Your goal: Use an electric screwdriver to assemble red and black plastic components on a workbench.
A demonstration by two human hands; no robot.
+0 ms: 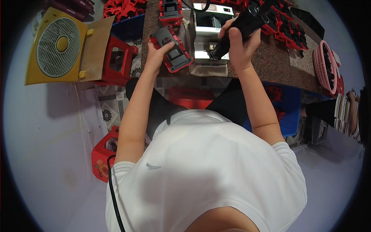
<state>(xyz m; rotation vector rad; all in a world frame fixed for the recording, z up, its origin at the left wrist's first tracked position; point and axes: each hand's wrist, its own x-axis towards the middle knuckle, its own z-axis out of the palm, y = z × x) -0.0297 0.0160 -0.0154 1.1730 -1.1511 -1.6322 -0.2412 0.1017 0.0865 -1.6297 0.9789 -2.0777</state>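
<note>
both hands [157, 54] [238, 44] raised forward, fingers curled in grips

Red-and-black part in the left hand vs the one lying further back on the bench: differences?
The held part is gripped by the left hand and lies tilted, overhanging the near bench edge; the back part lies untouched and squarer to the bench. The held part shows a grey rectangular inset; the back part is partly cut off by the picture's top edge. Both are red-framed with black centres.

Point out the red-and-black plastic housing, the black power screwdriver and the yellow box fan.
Red-and-black plastic housing [172, 49]: head view, on its black centre panel.
Black power screwdriver [247, 21]: head view, on its body above the right hand.
Yellow box fan [58, 47]: head view, on its grille.
</note>
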